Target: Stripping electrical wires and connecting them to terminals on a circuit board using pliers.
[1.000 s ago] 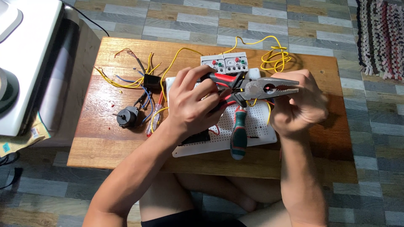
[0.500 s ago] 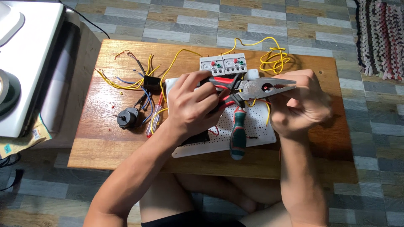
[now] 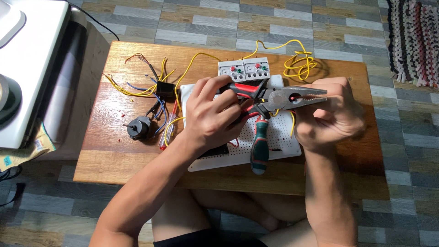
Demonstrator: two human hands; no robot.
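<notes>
While our left hand [image 3: 212, 114] is gripping the pliers [image 3: 274, 98] level, jaws pointing right, our right hand [image 3: 331, 116] is pinching the yellow wire [image 3: 292, 123] beneath.

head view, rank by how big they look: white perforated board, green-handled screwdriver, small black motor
1. white perforated board, largest, though partly hidden
2. green-handled screwdriver
3. small black motor, smallest

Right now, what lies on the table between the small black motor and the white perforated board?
In the head view, a red-handled screwdriver and loose coloured wires lie between motor and board.
</notes>
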